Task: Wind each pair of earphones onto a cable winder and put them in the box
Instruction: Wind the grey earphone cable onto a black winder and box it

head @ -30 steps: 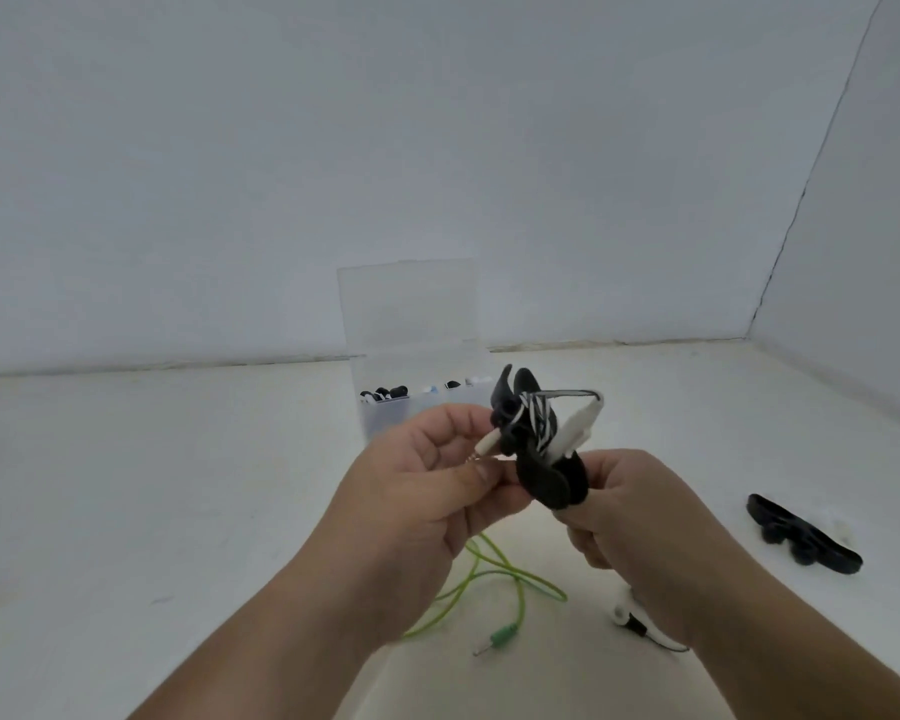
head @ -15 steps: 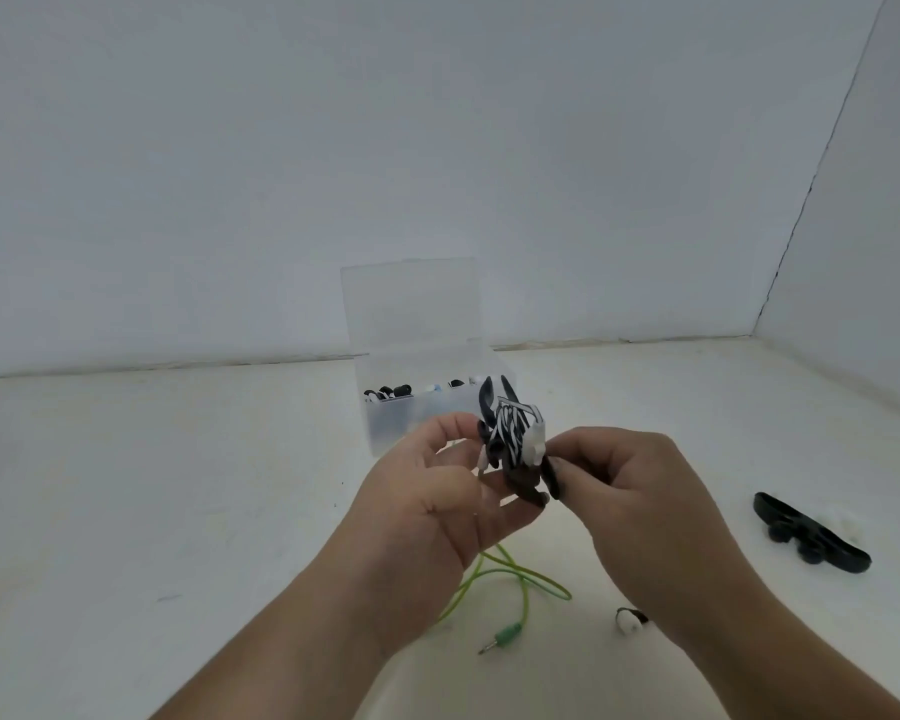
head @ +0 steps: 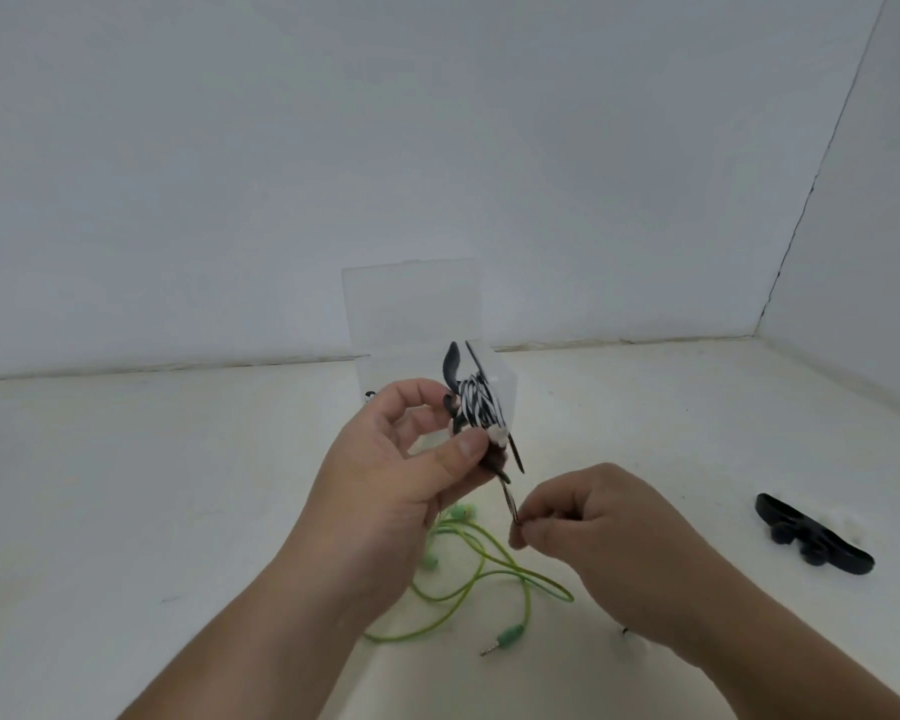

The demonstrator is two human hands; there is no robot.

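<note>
left grip (head: pixel 401 475) clasps the wound winder (head: pixel 453 363), right grip (head: pixel 593 522) pinches its cable (head: pixel 510 500) below.

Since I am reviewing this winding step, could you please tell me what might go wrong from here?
The right hand pinches only the free end of the striped cable; if it slips, the turns on the cable winder could loosen. The left hand holds the cable winder between thumb and fingertips, so a hard tug might twist it free. The green earphones lie loose below the hands and could snag.
</note>
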